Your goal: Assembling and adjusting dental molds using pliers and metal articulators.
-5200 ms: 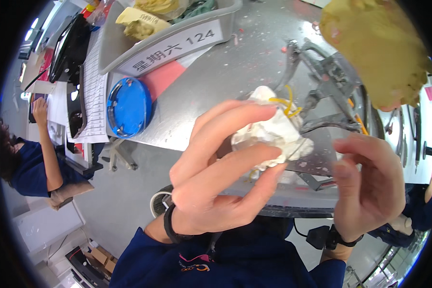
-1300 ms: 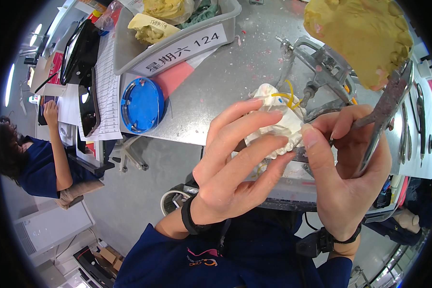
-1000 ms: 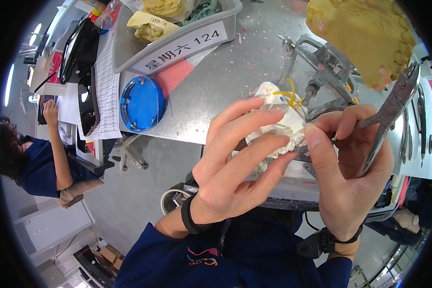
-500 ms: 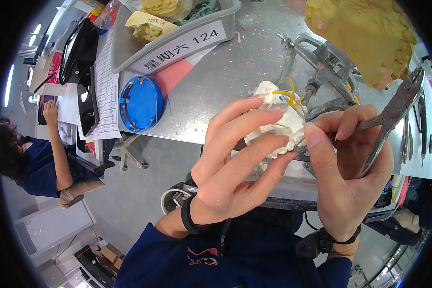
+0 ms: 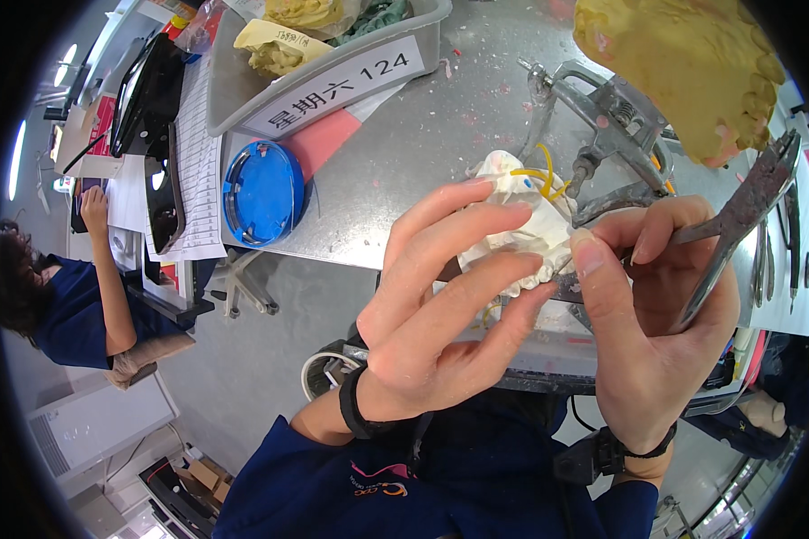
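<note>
A white plaster dental model [image 5: 516, 232] is in the fingers of my left hand [image 5: 436, 323], its row of teeth toward me. On its far side, yellow waxy strands [image 5: 546, 176] stick up beside a small blue spot. My right hand [image 5: 649, 328] has a pair of worn metal pliers [image 5: 737, 225] tucked in its palm, jaws pointing up to the right. Its thumb and forefinger pinch together at the model's right edge, on a thin piece, perhaps wire, too small to make out. My left fingertips partly cover the model.
Past my hands, a metal dental articulator [image 5: 620, 135] stands on the steel bench [image 5: 404, 153] by a large yellow dental cast [image 5: 679, 72]. Left lie a blue round container [image 5: 262, 194] and a grey bin [image 5: 229, 94] of casts. A person [image 5: 81, 296] sits at far left.
The pliers' jaws have tipped very slightly to the right. Both hands and the model stay nearly where they were.
</note>
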{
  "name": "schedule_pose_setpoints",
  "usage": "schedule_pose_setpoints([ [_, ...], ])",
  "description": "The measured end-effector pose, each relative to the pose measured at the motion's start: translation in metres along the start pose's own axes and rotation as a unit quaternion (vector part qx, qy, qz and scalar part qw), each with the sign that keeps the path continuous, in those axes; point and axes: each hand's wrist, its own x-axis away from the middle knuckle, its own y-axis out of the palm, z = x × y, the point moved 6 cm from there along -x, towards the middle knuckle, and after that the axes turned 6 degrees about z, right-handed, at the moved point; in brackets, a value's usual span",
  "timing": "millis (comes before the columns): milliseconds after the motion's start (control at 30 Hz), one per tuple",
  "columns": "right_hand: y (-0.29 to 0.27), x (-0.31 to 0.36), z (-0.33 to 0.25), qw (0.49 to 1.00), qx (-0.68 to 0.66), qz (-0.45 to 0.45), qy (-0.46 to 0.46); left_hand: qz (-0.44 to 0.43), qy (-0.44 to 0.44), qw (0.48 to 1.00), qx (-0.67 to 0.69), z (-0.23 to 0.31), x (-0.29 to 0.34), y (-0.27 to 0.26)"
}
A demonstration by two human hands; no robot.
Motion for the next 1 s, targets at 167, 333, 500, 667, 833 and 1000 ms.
schedule_pose_setpoints([
  [167, -0.0014, -0.001, -0.0007, 1.0, 0.012, 0.0, 0.019, 0.008, -0.022, 1.0, 0.008, 0.0019, -0.0029, -0.0008],
  [333, -0.0007, -0.0017, 0.0017, 1.0, 0.0, 0.009, 0.014, 0.003, -0.027, 1.0, 0.003, 0.0031, -0.0045, -0.0008],
  [500, 0.0016, -0.0025, -0.0032, 0.999, 0.026, -0.017, -0.017, 0.004, -0.028, 1.0, 0.004, 0.0025, -0.0041, -0.0015],
  [667, 0.0017, -0.0013, -0.0016, 1.0, 0.017, -0.005, -0.023, 0.0, -0.026, 1.0, 0.001, 0.0019, -0.0036, -0.0015],
  [833, 0.0023, -0.0013, -0.0002, 1.0, 0.013, 0.002, -0.01, -0.003, -0.025, 1.0, -0.014, 0.0007, -0.0032, -0.001],
  [1000, 0.0032, -0.003, -0.0041, 1.0, 0.012, 0.005, 0.0, -0.005, -0.01, 1.0, -0.009, 0.0037, -0.004, -0.0066],
])
